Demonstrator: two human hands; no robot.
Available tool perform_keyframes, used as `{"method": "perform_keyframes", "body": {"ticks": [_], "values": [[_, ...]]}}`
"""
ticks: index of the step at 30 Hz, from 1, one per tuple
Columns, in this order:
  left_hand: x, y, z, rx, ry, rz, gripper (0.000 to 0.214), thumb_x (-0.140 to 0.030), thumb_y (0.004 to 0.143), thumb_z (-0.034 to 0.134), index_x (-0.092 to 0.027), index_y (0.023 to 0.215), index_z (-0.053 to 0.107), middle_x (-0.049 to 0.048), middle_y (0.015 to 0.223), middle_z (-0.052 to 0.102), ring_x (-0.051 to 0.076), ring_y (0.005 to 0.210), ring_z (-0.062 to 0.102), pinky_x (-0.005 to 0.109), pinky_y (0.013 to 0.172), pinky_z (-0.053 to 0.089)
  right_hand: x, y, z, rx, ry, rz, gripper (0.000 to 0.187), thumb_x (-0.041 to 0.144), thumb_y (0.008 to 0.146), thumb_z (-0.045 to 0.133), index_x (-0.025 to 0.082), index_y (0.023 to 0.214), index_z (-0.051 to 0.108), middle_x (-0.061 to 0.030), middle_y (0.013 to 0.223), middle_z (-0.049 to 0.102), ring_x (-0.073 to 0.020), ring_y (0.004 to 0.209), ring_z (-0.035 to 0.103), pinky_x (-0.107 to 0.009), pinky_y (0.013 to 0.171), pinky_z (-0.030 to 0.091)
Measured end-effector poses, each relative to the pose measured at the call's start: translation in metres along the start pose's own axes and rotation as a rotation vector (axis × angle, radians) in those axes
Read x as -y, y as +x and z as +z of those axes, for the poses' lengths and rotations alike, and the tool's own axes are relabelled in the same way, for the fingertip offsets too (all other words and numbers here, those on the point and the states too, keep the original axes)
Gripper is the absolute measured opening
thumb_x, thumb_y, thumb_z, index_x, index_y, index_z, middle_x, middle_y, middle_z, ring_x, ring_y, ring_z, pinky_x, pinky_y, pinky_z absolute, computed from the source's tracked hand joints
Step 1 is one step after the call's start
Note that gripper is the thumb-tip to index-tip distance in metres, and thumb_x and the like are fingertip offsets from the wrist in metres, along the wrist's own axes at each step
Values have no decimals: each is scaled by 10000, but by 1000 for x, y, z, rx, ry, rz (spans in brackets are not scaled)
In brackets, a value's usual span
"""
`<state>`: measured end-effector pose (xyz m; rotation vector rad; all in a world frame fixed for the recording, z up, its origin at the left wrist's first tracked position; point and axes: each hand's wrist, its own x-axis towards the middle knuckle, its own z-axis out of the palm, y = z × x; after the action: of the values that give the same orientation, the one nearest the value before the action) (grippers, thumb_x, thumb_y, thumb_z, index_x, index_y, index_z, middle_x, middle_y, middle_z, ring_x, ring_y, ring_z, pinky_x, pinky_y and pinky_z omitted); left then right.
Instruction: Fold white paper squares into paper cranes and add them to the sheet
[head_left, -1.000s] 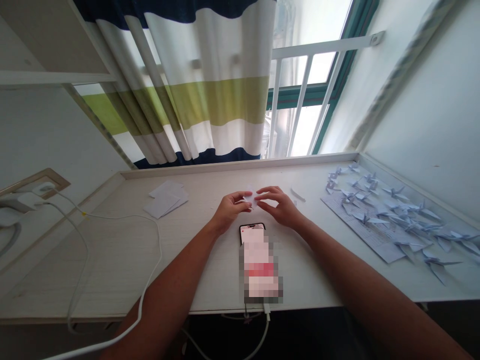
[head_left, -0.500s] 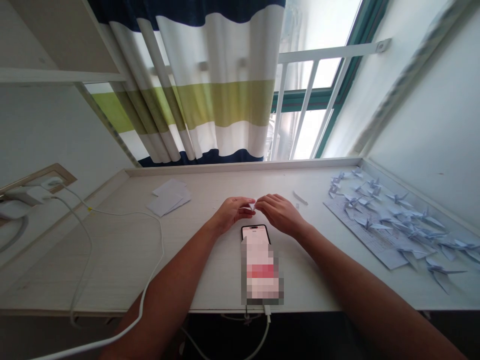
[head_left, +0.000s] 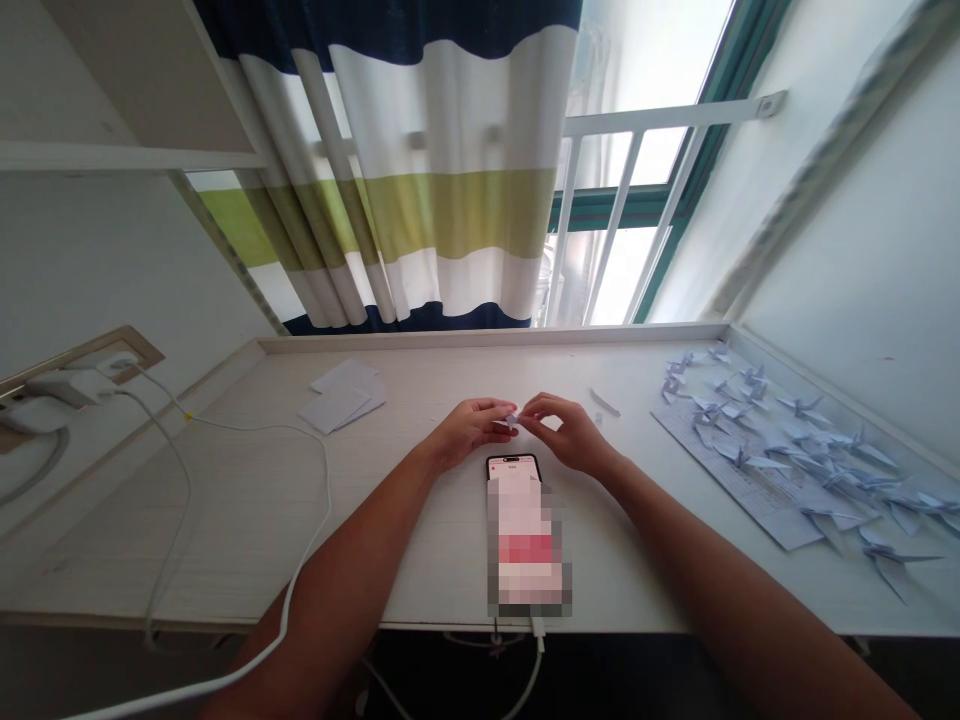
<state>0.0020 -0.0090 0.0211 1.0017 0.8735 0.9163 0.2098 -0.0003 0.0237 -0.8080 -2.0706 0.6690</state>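
Observation:
My left hand (head_left: 471,430) and my right hand (head_left: 568,432) meet over the middle of the white desk (head_left: 225,500). Both pinch a small folded piece of pale paper (head_left: 512,418) between thumb and fingertips. The paper is mostly hidden by my fingers. Just in front of my hands a phone (head_left: 525,530) lies flat on the desk with its screen lit and a cable plugged into its near end.
Several folded paper cranes (head_left: 787,440) lie on a printed sheet at the right, near the wall. A few blank paper squares (head_left: 341,397) lie at the back left, a paper scrap (head_left: 604,402) behind my right hand. A white charging cable (head_left: 247,440) loops across the left side from a wall socket (head_left: 67,385).
My hands have drawn closer together and the paper between them has become smaller and more folded. The view has shifted slightly downward.

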Motion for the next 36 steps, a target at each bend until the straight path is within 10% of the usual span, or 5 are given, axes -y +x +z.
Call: {"method": "perform_keyframes", "body": {"ticks": [8,22,36], "values": [[6,2,3,43,47,112,422,-266,711,862,-134,1089,729,102,1009,743,171,851,700,346,857,542,1,2,-4,-70,198,129,246,432,895,664,198,841,715,-49,850,729,-206,813,680,-376,778,569],[16,10,13,-201,202,423,397,-201,723,784,-156,1089,637,52,887,741,158,740,702,264,662,541,-8,1,8,-102,-306,-93,276,251,930,610,223,1205,603,-106,1127,677,-254,978,665,-401,784,569],[18,11,14,-226,258,452,365,-215,729,793,-175,1029,588,42,846,744,166,702,715,274,648,570,-9,2,13,-153,-207,-45,128,197,887,646,210,1015,650,-73,958,721,-229,857,703,-364,757,557]]}}
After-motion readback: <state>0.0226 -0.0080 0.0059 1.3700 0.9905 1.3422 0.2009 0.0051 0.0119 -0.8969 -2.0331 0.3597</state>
